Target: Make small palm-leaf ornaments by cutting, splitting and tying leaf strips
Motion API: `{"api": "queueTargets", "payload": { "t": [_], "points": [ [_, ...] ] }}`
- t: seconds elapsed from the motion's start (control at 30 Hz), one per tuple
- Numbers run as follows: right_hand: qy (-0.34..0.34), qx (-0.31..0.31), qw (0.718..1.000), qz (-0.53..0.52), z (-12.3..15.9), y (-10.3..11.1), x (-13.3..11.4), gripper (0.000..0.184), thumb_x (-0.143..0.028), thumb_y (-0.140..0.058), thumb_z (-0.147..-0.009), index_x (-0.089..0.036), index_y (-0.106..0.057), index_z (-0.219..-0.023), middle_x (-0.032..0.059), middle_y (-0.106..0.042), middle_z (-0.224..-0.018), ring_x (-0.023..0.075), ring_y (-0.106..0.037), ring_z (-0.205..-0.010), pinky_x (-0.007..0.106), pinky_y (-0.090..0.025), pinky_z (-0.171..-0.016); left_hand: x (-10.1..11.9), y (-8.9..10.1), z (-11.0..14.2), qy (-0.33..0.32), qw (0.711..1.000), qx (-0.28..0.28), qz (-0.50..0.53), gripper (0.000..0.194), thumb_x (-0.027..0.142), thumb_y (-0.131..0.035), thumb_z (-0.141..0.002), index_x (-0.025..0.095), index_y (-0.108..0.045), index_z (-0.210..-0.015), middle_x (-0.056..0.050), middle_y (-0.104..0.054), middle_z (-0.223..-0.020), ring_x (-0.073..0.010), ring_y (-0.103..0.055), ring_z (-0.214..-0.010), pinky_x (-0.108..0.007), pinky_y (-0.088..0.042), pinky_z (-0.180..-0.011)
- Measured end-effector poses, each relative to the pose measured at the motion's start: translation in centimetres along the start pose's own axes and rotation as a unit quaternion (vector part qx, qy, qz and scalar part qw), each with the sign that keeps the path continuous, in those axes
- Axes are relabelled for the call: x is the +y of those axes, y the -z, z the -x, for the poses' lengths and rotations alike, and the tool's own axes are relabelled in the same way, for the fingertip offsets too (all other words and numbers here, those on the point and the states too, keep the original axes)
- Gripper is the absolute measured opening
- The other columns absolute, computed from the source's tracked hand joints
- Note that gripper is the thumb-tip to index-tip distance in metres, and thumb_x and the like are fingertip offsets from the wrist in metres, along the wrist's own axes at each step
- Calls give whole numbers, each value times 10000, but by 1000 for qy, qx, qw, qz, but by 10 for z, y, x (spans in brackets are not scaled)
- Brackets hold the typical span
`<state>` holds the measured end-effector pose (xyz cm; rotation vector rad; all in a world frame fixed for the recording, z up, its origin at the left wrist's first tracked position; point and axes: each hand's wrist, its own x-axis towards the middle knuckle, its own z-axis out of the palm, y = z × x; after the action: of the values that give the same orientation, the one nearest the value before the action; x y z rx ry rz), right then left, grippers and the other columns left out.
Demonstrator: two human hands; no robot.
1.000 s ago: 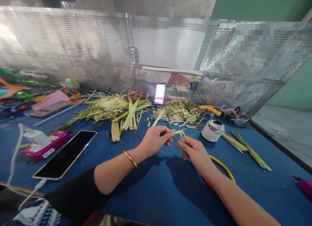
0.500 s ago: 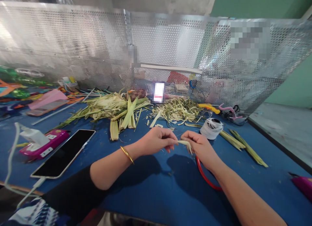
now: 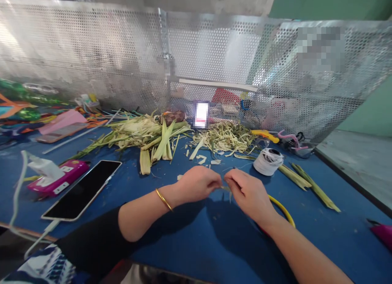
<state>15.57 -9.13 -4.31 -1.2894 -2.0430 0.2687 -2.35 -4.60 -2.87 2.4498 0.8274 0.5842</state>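
My left hand and my right hand meet over the middle of the blue table, fingers curled and pinched together. Between them they hold a small pale green leaf strip, mostly hidden by the fingertips. A gold bangle sits on my left wrist. A yellow and red loop of cord lies under my right wrist. Behind the hands lie a bundle of long palm leaves and a pile of shredded leaf trimmings.
A spool of white thread stands right of the hands, with two leaf strips beyond it. A black phone and a pink box lie at left. A perforated metal screen closes the back.
Both hands have closed in on each other and dropped slightly toward the table; the leaf strip, plainly visible before, is now mostly covered by the fingers.
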Motion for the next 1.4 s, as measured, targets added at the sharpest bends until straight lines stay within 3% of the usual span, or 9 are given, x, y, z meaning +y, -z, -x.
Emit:
{"api": "queueTargets", "payload": {
  "t": [0.13,0.33,0.43,0.53,0.6,0.93,1.13,1.27,1.4],
  "points": [
    [-130,-60,972,-186,-9,5,11,196,-346,-526,-796,-202,-563,-667,-41,-474,-531,116,-424,-505,232,-324,-487,3,6,-2,38,975,-55,211,115,176,-539,-790,146,-646,-758,8,-613,-610,-101,-581,-557,-199,-459,-578],
    [-256,6,873,-416,-8,-13,5,233,-411,-625,-686,-184,-576,-671,-89,-367,-421,87,-355,-382,245,-360,-454,4,-1,-5,126,952,123,250,138,218,-532,-796,150,-598,-696,17,-604,-620,-81,-557,-515,-200,-464,-555],
    [-237,32,911,-335,-3,-20,-4,216,-388,-574,-756,-196,-560,-658,-57,-441,-445,119,-434,-427,262,-383,-490,2,-5,-4,152,962,165,154,150,229,-521,-807,161,-614,-710,9,-632,-623,-100,-582,-538,-207,-452,-573],
    [-126,39,980,-146,2,-18,-8,200,-306,-502,-834,-207,-552,-668,-14,-534,-534,147,-490,-530,266,-380,-545,1,-8,-2,130,980,148,36,168,204,-506,-806,176,-647,-718,0,-658,-644,-122,-599,-609,-211,-428,-598],
    [-47,42,996,-57,3,-14,-8,178,-242,-467,-858,-207,-566,-715,10,-580,-644,157,-519,-612,267,-382,-589,2,-9,-1,95,987,123,-31,187,178,-493,-806,180,-667,-739,-14,-684,-709,-136,-610,-675,-218,-416,-625],
    [-26,-10,994,-109,-3,-8,0,164,-189,-463,-868,-199,-598,-774,54,-650,-866,172,-603,-789,286,-461,-707,7,-21,6,59,981,95,-159,262,200,-436,-845,179,-688,-781,-53,-707,-772,-180,-635,-738,-254,-408,-657],
    [4,-23,993,-112,-7,-3,13,137,-171,-477,-863,-204,-564,-763,52,-658,-915,174,-603,-854,304,-452,-768,7,-15,2,105,991,80,29,285,249,-425,-853,169,-674,-739,-37,-687,-730,-152,-612,-687,-233,-428,-633],
    [31,-36,991,-127,-10,4,20,158,-168,-477,-862,-207,-521,-715,59,-641,-939,180,-595,-914,321,-438,-812,2,-7,-3,163,965,47,202,242,226,-434,-823,137,-658,-810,-29,-660,-693,-128,-601,-627,-216,-451,-594],
    [34,-68,987,-143,-10,5,19,162,-165,-474,-861,-206,-518,-710,64,-641,-945,182,-597,-922,334,-437,-822,-2,-2,-3,154,980,5,130,148,229,-549,-733,150,-659,-670,12,-605,-573,-108,-533,-548,-198,-393,-533]
  ]
}}
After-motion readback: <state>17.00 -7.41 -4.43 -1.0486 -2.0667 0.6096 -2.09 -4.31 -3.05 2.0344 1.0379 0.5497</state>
